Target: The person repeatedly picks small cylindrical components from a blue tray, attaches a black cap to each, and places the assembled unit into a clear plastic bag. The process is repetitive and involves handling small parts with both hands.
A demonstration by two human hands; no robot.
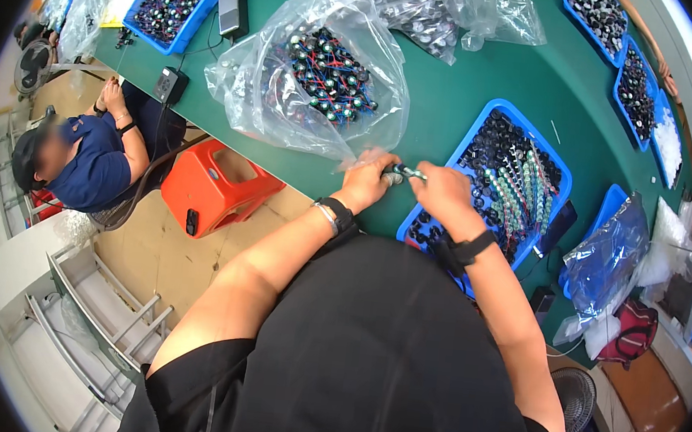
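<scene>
Close in front of me, both hands meet over the green table. My left hand (363,182) is closed around a short row of small round pieces (400,171), pale green and dark; its fingertips are somewhat blurred. My right hand (445,195) pinches the other end of that row, and I cannot make out the exact kind of piece. Under and beyond my right hand lies a blue tray (502,106) of small black round parts, with several beaded-looking rows (524,187) in pale green, red and white on top. Beyond my left hand sits a clear plastic bag (245,94) of small round parts with red and blue wires.
Another blue tray (181,40) of wired parts stands far left beside a black box (232,13). More blue trays (616,88) line the far right. Clear bags (432,16) lie at the back. Left of me are a red stool (211,186) and a seated person (102,151).
</scene>
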